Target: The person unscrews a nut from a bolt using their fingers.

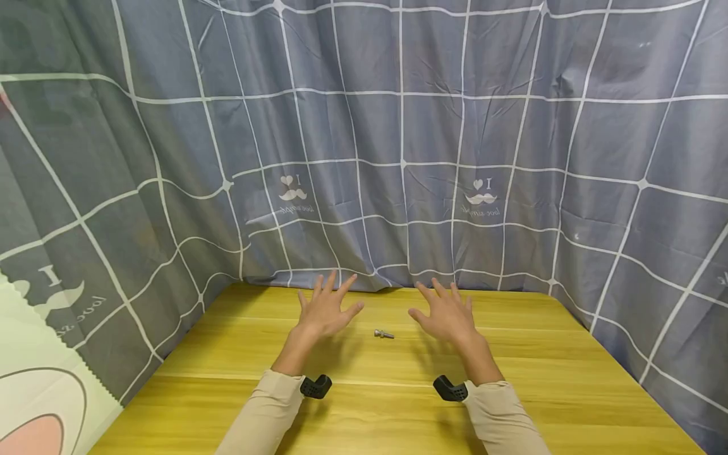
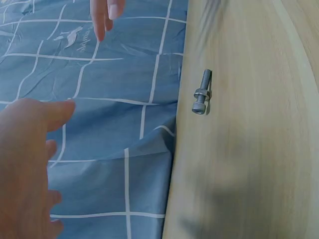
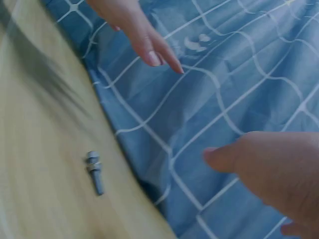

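Observation:
A small metal bolt [image 1: 383, 334] with a nut threaded on it lies on its side on the wooden table, between the two hands. In the left wrist view the bolt [image 2: 201, 94] shows a round socket head, with the nut close to that head. My left hand [image 1: 326, 313] hovers over the table to the bolt's left, fingers spread and holding nothing. Across from it my right hand [image 1: 447, 316] hovers to the right of the bolt, its fingers likewise spread and bare. The right wrist view shows the same bolt [image 3: 94, 173], slightly blurred.
The yellowish wooden table [image 1: 387, 417] ends at the back against a grey curtain [image 1: 432, 126] with white grid lines, which also hangs along both sides. A pale green cloth [image 1: 34, 354] with a scalloped edge hangs at the left. Black wrist mounts [image 1: 316, 387] sit at both cuffs.

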`<state>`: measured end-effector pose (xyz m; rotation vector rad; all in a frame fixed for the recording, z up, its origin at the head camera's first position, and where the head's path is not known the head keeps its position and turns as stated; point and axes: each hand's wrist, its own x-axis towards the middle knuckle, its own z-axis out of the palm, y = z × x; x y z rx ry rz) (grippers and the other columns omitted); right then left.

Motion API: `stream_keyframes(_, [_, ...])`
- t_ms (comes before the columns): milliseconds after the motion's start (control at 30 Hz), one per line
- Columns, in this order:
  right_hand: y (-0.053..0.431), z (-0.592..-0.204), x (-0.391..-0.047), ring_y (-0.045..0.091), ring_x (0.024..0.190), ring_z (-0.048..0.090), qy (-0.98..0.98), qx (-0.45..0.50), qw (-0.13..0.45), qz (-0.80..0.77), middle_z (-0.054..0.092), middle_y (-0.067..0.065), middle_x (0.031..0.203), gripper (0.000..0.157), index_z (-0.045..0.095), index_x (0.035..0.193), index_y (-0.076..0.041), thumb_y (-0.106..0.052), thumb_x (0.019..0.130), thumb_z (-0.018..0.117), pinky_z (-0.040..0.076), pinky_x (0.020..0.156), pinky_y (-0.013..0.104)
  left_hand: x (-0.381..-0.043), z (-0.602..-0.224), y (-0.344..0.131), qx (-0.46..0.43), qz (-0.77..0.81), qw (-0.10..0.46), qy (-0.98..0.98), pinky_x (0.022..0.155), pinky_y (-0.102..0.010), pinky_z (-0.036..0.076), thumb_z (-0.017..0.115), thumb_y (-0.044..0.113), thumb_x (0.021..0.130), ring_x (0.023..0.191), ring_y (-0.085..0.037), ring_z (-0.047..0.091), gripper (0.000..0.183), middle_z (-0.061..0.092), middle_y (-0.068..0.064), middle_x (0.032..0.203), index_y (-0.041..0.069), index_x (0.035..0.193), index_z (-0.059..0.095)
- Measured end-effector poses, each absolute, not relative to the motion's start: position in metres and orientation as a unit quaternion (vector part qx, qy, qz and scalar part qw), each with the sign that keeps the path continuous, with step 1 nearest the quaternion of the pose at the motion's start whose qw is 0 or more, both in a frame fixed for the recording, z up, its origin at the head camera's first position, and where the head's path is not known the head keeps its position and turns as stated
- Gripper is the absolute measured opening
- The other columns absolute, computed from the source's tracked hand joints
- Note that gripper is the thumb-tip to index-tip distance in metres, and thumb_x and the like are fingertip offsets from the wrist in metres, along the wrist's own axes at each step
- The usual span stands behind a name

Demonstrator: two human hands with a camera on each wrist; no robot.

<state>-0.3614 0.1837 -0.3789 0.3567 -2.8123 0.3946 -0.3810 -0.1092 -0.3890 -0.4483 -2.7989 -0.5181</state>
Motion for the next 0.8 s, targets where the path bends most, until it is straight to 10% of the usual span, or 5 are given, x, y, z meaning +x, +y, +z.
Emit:
stream_keyframes(467, [0.162,-0.419,-0.384,0.047,0.135,0.047,-0.934,0.202,0.165,0.245,0.052,0.027,0.146,0.047,0.065,0.137,-0.001,-0.025,0.098,0.074,0.035,0.109,0.063,-0.395,-0.414,-0.1,-0.217,-0.268,0.062,-0.937,0.102,-0.082,0.023,0.072,0.039,0.098,0.141,-0.041,0.042,0.062,0.046,-0.017,0.155,0.015,0.152,0.053])
stream_keyframes(800, [0.153,-0.459,-0.396,0.043,0.115,0.062,-0.906,0.226,0.144,0.327,0.07,0.017,0.113,0.016,0.075,0.104,0.002,-0.008,0.092,0.078,0.047,0.098,0.058,-0.404,-0.434,-0.084,-0.267,-0.34,0.053,-0.9,0.107,-0.057,0.041,0.077,0.015,0.093,0.13,-0.044,0.053,0.046,0.06,-0.022,0.138,-0.003,0.134,0.065])
